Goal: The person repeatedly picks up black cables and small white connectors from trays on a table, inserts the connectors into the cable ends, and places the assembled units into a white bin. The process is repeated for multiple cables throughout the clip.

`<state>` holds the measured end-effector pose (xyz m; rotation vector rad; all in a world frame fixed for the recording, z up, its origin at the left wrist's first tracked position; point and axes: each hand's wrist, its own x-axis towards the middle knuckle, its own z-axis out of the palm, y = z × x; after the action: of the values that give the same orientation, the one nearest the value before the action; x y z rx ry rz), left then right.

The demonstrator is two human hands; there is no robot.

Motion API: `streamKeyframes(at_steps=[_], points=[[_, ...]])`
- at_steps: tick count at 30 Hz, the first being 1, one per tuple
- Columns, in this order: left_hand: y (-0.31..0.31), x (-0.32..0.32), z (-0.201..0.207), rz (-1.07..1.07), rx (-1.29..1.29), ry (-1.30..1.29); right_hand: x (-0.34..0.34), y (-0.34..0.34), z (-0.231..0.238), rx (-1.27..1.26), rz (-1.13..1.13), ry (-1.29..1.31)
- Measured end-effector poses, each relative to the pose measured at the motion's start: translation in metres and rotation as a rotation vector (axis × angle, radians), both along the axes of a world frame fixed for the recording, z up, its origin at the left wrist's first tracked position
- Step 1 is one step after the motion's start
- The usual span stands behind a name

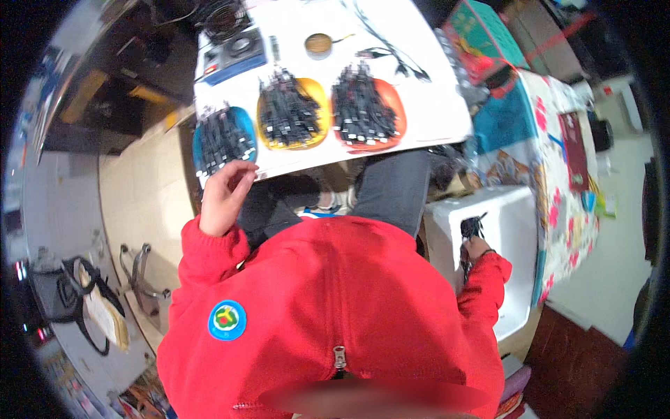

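Observation:
My left hand (227,198) is at the table's front left edge, just beside a blue tray (250,126) heaped with short black cables (222,143). Its fingers are loosely bent and apart, with nothing visible in them. Off to the right, my right hand (476,248) reaches into a white foam box (513,279). It is closed around a bunch of black cables (472,226), whose ends stick out past the fingers. A yellow tray (322,112) and an orange tray (399,115), both piled with similar cables that have pale connectors, stand alongside the blue one.
On the white table (436,105) are a round tin (318,45), a blue device (237,57) and loose wires (398,52). A flowered cloth (558,209) covers a surface beyond the foam box. A metal chair base (143,276) stands on the floor at left.

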<state>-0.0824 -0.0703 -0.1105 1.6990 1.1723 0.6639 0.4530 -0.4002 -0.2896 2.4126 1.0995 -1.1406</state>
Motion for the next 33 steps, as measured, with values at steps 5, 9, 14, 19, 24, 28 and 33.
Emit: streamKeyframes(at_steps=[5, 9, 14, 19, 24, 28, 33], points=[[0.025, -0.014, -0.004, 0.222, 0.309, 0.211, 0.012, -0.004, -0.017, -0.001, 0.068, 0.004], [0.051, -0.018, -0.006, 0.297, 0.488, 0.298, 0.034, -0.028, -0.006, -0.160, 0.266, 0.120], [0.081, -0.006, -0.008, 0.350, 0.626, 0.425, 0.032, -0.037, 0.014, -0.455, -0.002, 0.064], [0.100, 0.022, -0.018, 0.304, 0.665, 0.625, 0.029, -0.018, -0.018, -0.281, -0.047, -0.048], [0.107, 0.025, -0.026, 0.307, 0.656, 0.782, 0.040, 0.003, 0.019, -0.206, -0.104, -0.279], [0.111, 0.013, -0.025, 0.374, 0.419, 0.514, -0.024, 0.055, 0.121, 0.141, 0.142, -0.456], [0.109, -0.016, -0.011, 0.431, 0.162, -0.129, -0.152, 0.192, 0.209, 0.879, 0.339, 0.102]])
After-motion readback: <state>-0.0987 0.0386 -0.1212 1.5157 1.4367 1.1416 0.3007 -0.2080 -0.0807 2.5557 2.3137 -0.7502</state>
